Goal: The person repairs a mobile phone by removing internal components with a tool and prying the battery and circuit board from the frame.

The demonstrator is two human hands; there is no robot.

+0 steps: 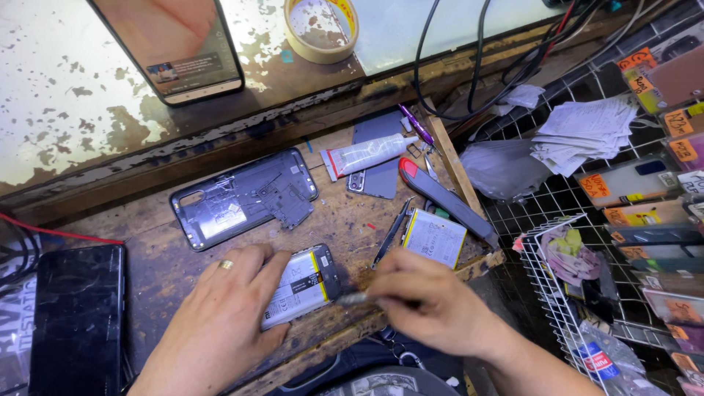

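- Our left hand, a gold ring on one finger, lies flat with its fingers spread over the near end of an opened smartphone with a white and yellow battery, pressing it to the worn wooden tabletop.
- Our right hand is curled with its fingers pressed together around a slim metal tool; the tip of the tool meets the right edge of the phone, and the motion blurs it, so we cannot tell its exact kind.
- The phone lies at the front edge of the tabletop, between our two hands.
- Just beyond the right hand lie a loose flat white battery with a yellow edge and a pair of dark tweezers, close together.
- Behind the left hand, a dark grey plastic phone back cover lies inside up.
- Farther back we see a white squeeze tube of glue resting on a grey phone, with a red and grey utility knife to its right.
- At far left lies a black phone with a dark screen.
- On the raised peeling ledge stand a lit smartphone and a roll of beige tape.
- At right, a white wire rack holds packets, and folded papers lie above.
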